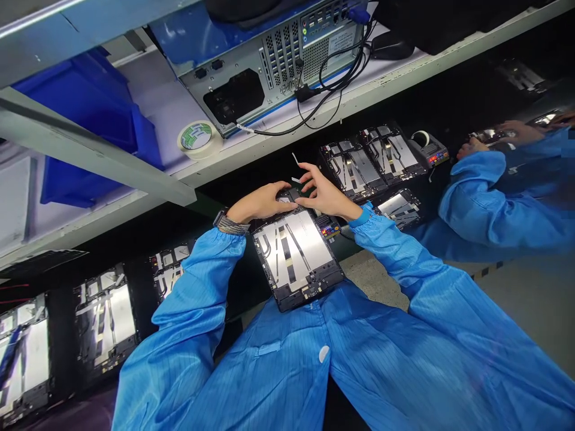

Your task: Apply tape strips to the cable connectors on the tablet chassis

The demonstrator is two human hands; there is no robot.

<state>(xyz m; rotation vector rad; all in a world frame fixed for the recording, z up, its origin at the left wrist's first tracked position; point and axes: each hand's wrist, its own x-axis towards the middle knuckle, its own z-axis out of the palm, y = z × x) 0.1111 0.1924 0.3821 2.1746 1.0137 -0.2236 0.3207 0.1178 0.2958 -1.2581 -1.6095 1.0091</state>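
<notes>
Steel shelving [287, 129] is carrying a computer case [269, 66] overhead, while an opened tablet frame [291, 257] is lying on the black workbench [233, 179], showing silver plates and dark ribbon strips. A small dark part [287, 194] is sitting at the frame's 12 o'clock edge. The left hand [260, 202] is resting on it from 9 o'clock, fingers pressed together. The right hand [326, 191] is reaching it from 3 o'clock, fingers spread, with no clear pinch showing.
</notes>
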